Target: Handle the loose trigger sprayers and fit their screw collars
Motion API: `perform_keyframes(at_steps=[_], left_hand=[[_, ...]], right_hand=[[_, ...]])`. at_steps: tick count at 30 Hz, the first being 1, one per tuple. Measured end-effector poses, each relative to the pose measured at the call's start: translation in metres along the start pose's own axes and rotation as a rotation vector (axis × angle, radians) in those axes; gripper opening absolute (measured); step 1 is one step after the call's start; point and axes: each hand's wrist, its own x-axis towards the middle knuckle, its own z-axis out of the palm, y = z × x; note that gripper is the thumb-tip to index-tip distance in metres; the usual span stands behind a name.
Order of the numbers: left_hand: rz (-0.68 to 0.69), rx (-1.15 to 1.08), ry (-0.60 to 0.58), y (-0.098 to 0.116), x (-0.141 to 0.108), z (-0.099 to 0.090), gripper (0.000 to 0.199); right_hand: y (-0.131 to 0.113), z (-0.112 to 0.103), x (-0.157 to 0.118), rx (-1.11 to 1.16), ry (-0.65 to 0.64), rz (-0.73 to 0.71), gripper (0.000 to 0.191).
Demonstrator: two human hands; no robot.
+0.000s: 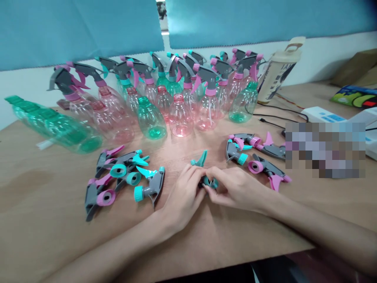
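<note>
Between both hands is a grey and teal spray trigger head [201,158], its teal lever pointing up and away. My left hand [186,192] is closed around its body. With thumb and fingers, my right hand [232,186] pinches it at the teal collar; the fingers cover most of the head. Loose trigger heads lie on either side: a teal-collared one [151,184] and several others left of my left hand, and a pink-collared one [269,169] with several more beyond my right hand.
Clear pink bottles [179,118] and green bottles [151,120] stand at the back, many with trigger heads on. Several green bottles [55,124] lie at the left. A tumbler [278,70], black cables [269,122] and a white power strip [324,116] are at the right.
</note>
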Motion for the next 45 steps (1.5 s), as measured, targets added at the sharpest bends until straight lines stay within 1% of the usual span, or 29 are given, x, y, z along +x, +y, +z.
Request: perform_keyframes(at_steps=[2,6,8,12,13,18,22,24,26,29,32,34,38,45], left_hand=[[-0.003,0.009,-0.010,0.000,0.001,0.001,0.022],[-0.021,0.017,-0.008,-0.001,0.002,0.000,0.023],[-0.037,0.015,-0.002,-0.001,0.002,-0.002,0.023],[-0.063,-0.009,0.020,0.001,0.002,-0.005,0.018],[-0.070,-0.020,0.027,0.002,0.002,-0.006,0.018],[-0.119,-0.081,0.036,0.002,0.001,-0.007,0.026],[-0.148,-0.126,0.047,0.001,0.000,-0.006,0.027],[-0.160,-0.147,0.052,0.001,0.000,-0.006,0.027],[-0.175,-0.156,0.069,0.001,0.000,-0.006,0.027],[-0.209,-0.159,0.091,0.001,-0.001,-0.006,0.024],[-0.233,-0.175,0.082,0.000,-0.001,-0.006,0.022],[-0.236,-0.183,0.081,-0.001,-0.001,-0.006,0.022],[-0.234,-0.197,0.086,-0.002,-0.002,-0.006,0.025],[-0.230,-0.185,0.095,-0.002,-0.002,-0.006,0.025]], right_hand=[[0.002,0.001,0.000,0.010,-0.020,-0.015,0.006],[0.004,0.003,-0.001,0.065,-0.022,-0.004,0.006],[0.005,0.003,-0.001,0.112,0.002,0.046,0.005],[0.006,0.002,-0.001,0.211,0.021,0.176,0.023],[0.006,0.001,-0.002,0.247,0.022,0.208,0.024],[0.005,0.002,-0.004,0.520,0.017,0.354,0.018],[0.005,0.002,-0.004,0.650,0.065,0.380,0.011],[0.006,0.000,-0.004,0.673,0.088,0.400,0.017],[0.007,-0.004,-0.004,0.674,0.083,0.424,0.021],[0.011,-0.008,-0.005,0.622,0.079,0.451,0.018],[0.015,-0.011,-0.007,0.542,0.154,0.465,0.017],[0.016,-0.013,-0.007,0.528,0.208,0.471,0.017],[0.013,-0.018,-0.006,0.610,0.260,0.513,0.015],[0.013,-0.016,-0.009,0.728,0.259,0.562,0.013]])
